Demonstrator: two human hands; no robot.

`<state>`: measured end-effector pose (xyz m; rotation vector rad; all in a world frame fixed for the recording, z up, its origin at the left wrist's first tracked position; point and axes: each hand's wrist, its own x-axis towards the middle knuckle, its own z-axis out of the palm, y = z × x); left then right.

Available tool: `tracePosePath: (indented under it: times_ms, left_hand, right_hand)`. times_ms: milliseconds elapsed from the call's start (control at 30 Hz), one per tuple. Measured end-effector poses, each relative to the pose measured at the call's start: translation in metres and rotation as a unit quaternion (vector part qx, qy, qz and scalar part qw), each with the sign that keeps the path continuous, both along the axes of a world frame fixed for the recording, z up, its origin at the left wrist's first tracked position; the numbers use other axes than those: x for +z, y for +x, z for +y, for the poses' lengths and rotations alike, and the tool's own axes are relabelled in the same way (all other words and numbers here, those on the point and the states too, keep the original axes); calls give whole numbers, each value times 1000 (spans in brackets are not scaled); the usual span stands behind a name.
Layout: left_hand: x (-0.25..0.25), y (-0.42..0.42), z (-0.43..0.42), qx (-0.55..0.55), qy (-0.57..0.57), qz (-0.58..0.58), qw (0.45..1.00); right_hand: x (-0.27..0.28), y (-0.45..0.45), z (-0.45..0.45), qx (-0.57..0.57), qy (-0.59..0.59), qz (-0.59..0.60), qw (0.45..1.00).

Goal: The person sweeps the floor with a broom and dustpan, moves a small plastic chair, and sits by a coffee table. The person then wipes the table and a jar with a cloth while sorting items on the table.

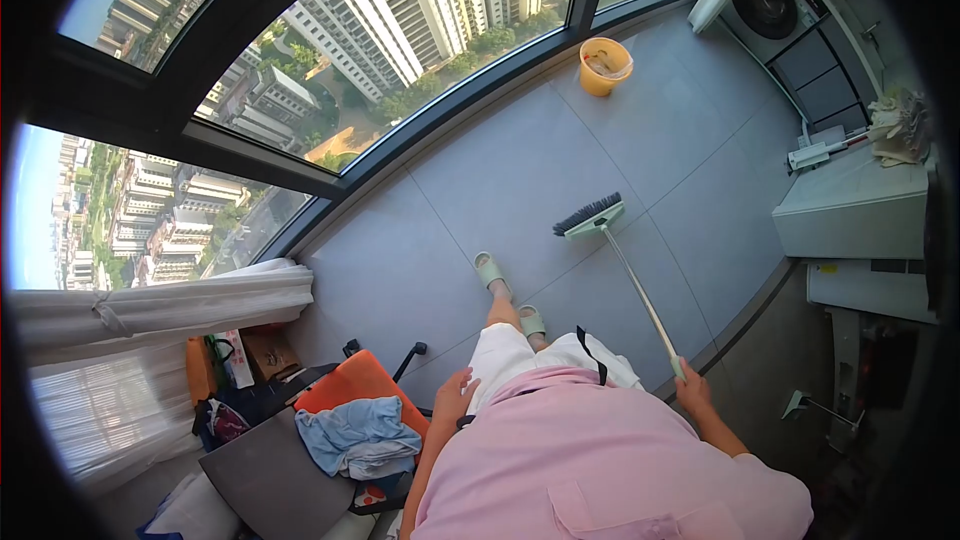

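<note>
My right hand (pixel 692 390) is wrapped around the end of the handle of a broom (pixel 640 289). The broom has a pale green head and dark bristles, which lie against the grey tiled floor ahead of my feet. My left hand (pixel 455 396) hangs beside my white shorts, its fingers loosely apart and holding nothing. It is close to an orange chair seat (pixel 350 380) with a blue cloth (pixel 358 434) lying on it.
A yellow bucket (pixel 605 67) with something inside stands by the window frame. A washing machine (pixel 765 2) and a white cabinet (pixel 850 210) line the right side. Curtains (pixel 170 300), bags and a grey panel (pixel 277 475) crowd the left. A raised threshold (pixel 745 322) crosses the floor.
</note>
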<state>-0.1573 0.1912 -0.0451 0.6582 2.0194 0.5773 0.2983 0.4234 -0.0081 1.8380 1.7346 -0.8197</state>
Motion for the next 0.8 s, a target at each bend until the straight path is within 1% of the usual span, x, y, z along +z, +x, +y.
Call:
tracePosePath:
  times_ms: [67,167,267,333,367,400,467,500,533,567,600,633,667,700,767,800]
  left_hand:
    - [-14,-13,-6,-18,1,-5,1000]
    - [-10,-40,4,-14,11,-3,1000]
    - [-1,-72,20,44,-33,0,998]
    - [28,-94,48,55,-35,28,997]
    - [37,-105,57,59,-39,40,997]
    - [35,-117,65,57,-45,32,997]
    - [27,-143,79,56,-51,20,997]
    - [34,-157,94,46,-56,20,997]
    - [36,-174,106,34,-43,43,998]
    - [35,-192,117,17,-31,66,997]
    - [35,-212,129,-3,-19,88,996]
    - [38,-236,146,-2,5,110,994]
    - [40,-263,163,-16,32,164,986]
    - [47,-288,181,-30,56,217,974]
    - [82,-339,227,-27,101,302,948]
    - [99,-366,250,-31,157,351,923]
  right_hand:
    - [-32,-63,35,18,-1,19,1000]
    - [-62,-168,100,69,1,19,997]
    - [-81,-261,168,143,22,38,989]
    - [-91,-303,197,185,41,52,980]
    - [-93,-317,210,189,31,38,981]
    - [-87,-331,221,192,23,23,981]
    - [-87,-334,232,180,19,20,983]
    - [-83,-328,231,172,7,4,985]
    - [-85,-311,228,157,-3,-4,988]
    - [-90,-284,218,163,18,6,987]
    - [-103,-250,208,163,15,15,986]
    - [-138,-195,204,157,12,51,986]
    - [-137,-169,200,142,-2,47,989]
    - [-126,-164,201,132,-16,25,991]
    - [-104,-168,210,113,-32,-12,993]
    - [-95,-177,217,113,-33,-18,993]
